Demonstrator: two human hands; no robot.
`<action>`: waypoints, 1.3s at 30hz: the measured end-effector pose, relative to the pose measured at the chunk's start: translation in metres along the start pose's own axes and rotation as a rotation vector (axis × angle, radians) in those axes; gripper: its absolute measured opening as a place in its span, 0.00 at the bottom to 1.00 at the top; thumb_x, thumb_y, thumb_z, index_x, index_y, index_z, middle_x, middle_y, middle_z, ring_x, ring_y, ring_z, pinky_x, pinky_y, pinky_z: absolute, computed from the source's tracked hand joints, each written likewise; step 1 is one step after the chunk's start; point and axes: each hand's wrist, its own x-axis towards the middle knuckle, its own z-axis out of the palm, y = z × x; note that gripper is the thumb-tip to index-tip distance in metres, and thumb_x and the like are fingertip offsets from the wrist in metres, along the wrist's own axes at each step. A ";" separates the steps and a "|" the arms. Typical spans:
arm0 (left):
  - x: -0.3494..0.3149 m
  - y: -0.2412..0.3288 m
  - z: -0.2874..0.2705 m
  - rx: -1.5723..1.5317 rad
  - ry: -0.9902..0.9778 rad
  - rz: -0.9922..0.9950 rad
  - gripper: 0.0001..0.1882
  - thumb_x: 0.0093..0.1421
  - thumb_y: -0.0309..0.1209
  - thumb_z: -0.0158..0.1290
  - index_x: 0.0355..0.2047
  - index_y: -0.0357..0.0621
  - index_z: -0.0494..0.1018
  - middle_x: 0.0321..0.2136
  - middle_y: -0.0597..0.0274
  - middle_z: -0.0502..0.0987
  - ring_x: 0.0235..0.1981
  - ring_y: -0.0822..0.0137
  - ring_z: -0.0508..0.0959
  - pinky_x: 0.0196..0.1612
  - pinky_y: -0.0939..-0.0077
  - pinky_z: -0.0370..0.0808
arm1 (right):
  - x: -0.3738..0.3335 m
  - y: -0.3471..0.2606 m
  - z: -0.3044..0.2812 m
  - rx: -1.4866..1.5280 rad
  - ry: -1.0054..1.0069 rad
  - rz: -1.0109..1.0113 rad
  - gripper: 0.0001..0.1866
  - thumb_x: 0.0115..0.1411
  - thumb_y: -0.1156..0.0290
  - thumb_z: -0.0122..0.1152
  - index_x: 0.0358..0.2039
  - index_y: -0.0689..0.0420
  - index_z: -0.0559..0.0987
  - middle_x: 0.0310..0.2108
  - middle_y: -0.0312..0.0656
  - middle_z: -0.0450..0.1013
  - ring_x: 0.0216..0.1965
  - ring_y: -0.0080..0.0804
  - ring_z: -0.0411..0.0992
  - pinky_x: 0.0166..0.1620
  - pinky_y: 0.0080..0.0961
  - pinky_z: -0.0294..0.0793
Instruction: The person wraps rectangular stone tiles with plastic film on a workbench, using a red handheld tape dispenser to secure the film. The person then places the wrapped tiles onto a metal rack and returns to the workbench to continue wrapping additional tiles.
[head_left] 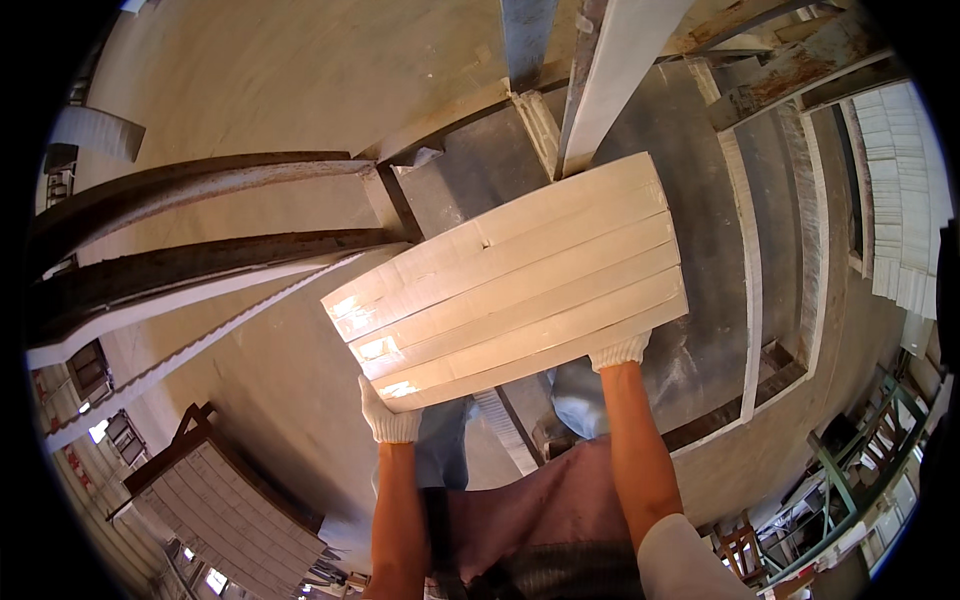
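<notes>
Across the middle of the head view I hold a bundle of several long, pale brown cardboard boxes (510,285), packed side by side and tilted up to the right. Shiny tape-like patches show at its left end. My left hand (390,412), in a white knit glove, grips the near left corner, its thumb along the end and its fingers hidden underneath. Under the near edge, toward the right, my gloved right hand (620,351) is closed on the bundle; its fingertips are hidden beneath.
Rusty metal beams (220,250) run at the left, and a pale upright post (610,80) stands beyond the bundle. A metal frame (745,280) lies to the right. A stack of similar boxes (225,500) is at lower left, white stacked pieces (905,200) at far right, a green frame (860,480) at lower right.
</notes>
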 end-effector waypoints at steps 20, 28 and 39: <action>0.017 -0.002 -0.022 -0.044 -0.027 -0.056 0.29 0.70 0.49 0.33 0.65 0.46 0.59 0.63 0.51 0.63 0.62 0.46 0.65 0.62 0.43 0.64 | 0.006 0.014 0.033 1.538 0.385 0.437 0.34 0.68 0.42 0.34 0.67 0.50 0.59 0.69 0.44 0.53 0.69 0.47 0.51 0.67 0.50 0.54; 0.015 0.007 0.005 0.057 0.060 -0.047 0.32 0.69 0.50 0.29 0.66 0.45 0.58 0.65 0.49 0.61 0.63 0.43 0.62 0.63 0.39 0.61 | 0.020 0.012 0.031 1.650 0.250 0.315 0.35 0.69 0.42 0.33 0.68 0.50 0.58 0.70 0.44 0.51 0.69 0.46 0.49 0.68 0.49 0.51; 0.017 0.005 -0.005 0.083 -0.028 -0.050 0.30 0.69 0.48 0.32 0.64 0.44 0.60 0.62 0.50 0.65 0.60 0.43 0.67 0.58 0.40 0.67 | 0.010 0.039 0.025 1.945 -0.096 0.274 0.35 0.69 0.42 0.32 0.68 0.50 0.57 0.71 0.43 0.49 0.71 0.45 0.46 0.70 0.47 0.47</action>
